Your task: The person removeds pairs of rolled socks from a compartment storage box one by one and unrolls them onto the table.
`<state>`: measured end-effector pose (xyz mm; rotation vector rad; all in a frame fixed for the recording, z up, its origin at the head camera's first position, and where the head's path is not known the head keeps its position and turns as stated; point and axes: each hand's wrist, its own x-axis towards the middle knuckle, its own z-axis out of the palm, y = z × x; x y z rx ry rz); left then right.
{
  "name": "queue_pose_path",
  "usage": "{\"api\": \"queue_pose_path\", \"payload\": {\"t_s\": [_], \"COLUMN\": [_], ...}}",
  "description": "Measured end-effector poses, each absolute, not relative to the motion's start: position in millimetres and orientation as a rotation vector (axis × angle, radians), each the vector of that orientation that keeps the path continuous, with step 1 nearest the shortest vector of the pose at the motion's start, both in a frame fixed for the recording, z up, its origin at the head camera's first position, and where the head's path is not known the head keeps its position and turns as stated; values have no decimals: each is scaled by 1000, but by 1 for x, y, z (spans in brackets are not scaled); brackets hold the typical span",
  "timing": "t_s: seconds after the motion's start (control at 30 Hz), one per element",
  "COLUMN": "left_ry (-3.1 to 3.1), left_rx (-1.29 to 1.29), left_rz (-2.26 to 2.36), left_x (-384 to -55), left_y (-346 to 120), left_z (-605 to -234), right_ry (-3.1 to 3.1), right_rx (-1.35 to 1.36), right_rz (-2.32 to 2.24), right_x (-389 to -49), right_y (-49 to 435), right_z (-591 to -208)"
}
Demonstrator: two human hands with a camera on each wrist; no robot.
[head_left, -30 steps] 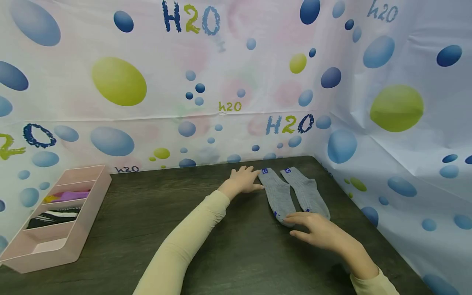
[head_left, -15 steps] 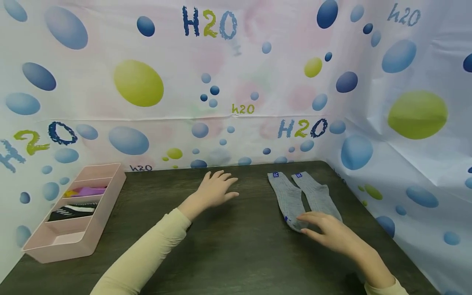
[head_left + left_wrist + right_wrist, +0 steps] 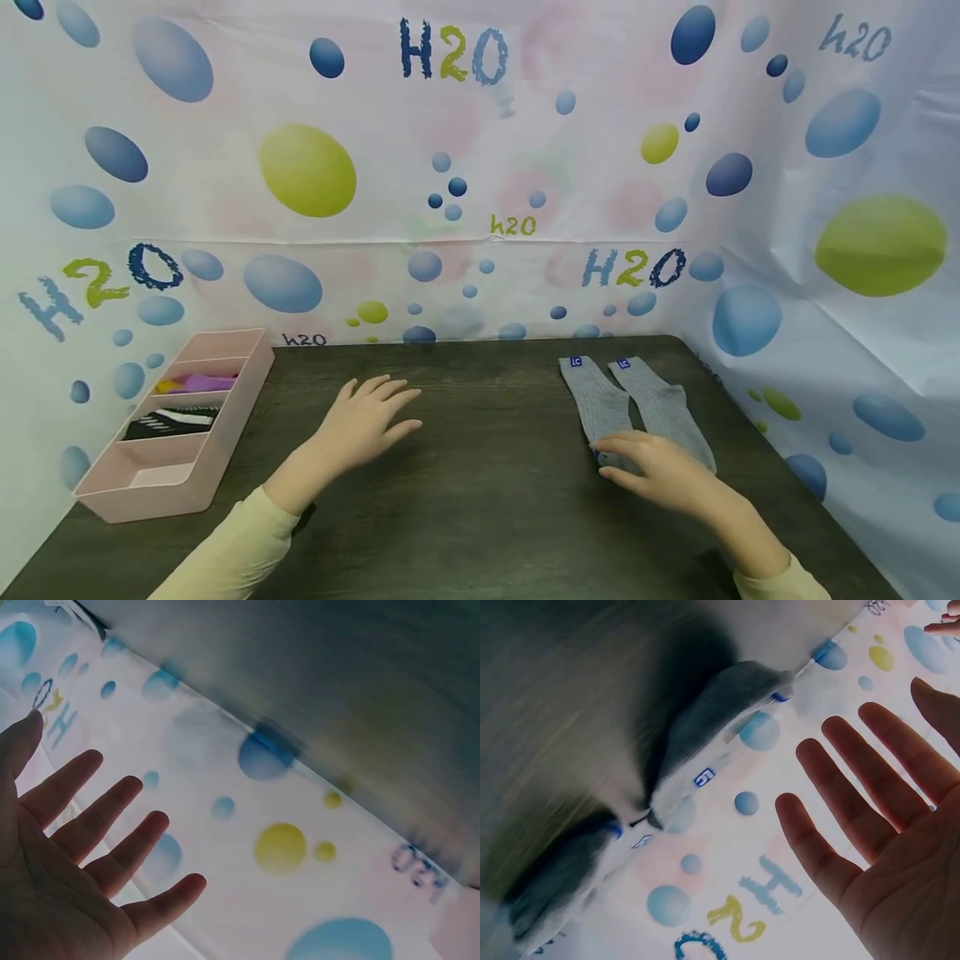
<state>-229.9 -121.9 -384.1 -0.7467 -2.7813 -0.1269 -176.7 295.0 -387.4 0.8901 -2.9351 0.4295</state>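
Observation:
Two grey socks lie flat side by side at the right of the dark table, blue-labelled cuffs toward the back wall. My right hand (image 3: 667, 471) hovers over the toe end of the left sock (image 3: 596, 396) and hides part of it; the right sock (image 3: 663, 404) lies just beyond. In the right wrist view, the fingers of that hand are spread and hold nothing, with both socks seen past them. Over the left half of the table, my left hand (image 3: 360, 425) is held with fingers spread and nothing in it. The left wrist view shows its bare palm.
A pink divided organizer box (image 3: 228, 433) stands at the table's left side. One compartment holds a black item with white stripes (image 3: 171, 422), another a purple and yellow item (image 3: 198, 382). A bubble-patterned sheet (image 3: 465, 150) rises behind the dark table (image 3: 465, 517) and along its right side.
My left hand has drawn away from the socks, leftward and nearer to me. My right hand stays by the sock toes. The head view has turned slightly left.

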Motion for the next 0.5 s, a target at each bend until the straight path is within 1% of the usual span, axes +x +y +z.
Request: {"api": "queue_pose_path", "payload": {"t_s": [0.23, 0.5], "left_ry": [-2740, -2723], "left_rx": [-642, -528], "left_rz": [-80, -127], "left_x": [-195, -171], "left_y": [-166, -208], "left_z": [-382, -376], "right_ry": [-2893, -2868], "right_rx": [979, 1099], "right_rz": [423, 407], "right_x": [-183, -193], "right_y": [274, 245], "right_z": [-390, -392]}}
